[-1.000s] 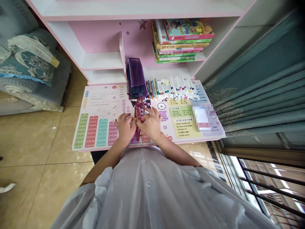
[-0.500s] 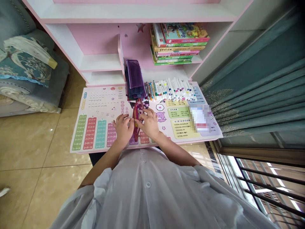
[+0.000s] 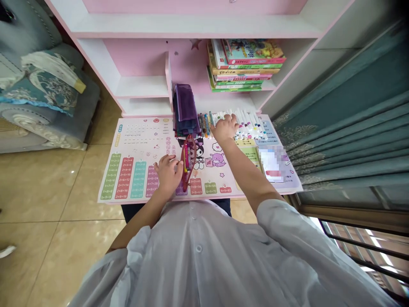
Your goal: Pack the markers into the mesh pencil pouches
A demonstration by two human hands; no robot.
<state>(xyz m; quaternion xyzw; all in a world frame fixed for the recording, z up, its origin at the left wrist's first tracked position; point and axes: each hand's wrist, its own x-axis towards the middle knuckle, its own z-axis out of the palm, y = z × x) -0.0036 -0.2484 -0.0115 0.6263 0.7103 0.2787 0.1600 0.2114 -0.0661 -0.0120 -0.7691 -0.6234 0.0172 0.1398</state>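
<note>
My left hand point(image 3: 168, 172) rests against a red-rimmed zip pencil case point(image 3: 188, 162), which stands upright on its edge on the printed pink desk mat point(image 3: 140, 140) and holds coloured pens. Its fingers seem to grip the case's side. Far up the mat, my right hand point(image 3: 224, 128) lies over a long row of white-barrelled markers point(image 3: 247, 125). Whether it holds one is hidden by the fingers. A purple mesh pouch point(image 3: 185, 108) stands left of the markers, apart from both hands.
Stacked books point(image 3: 246, 66) fill a shelf of the pink-and-white desk hutch point(image 3: 191, 25) behind the mat. A blurred patch point(image 3: 271, 164) covers part of the mat's right side. A teal curtain point(image 3: 345, 145) hangs at right, and a cushioned sofa point(image 3: 41, 85) stands at left.
My right hand has left the pencil case and moved forward to the markers. The left hand and case have stayed nearly in place, and the view has shifted slightly.
</note>
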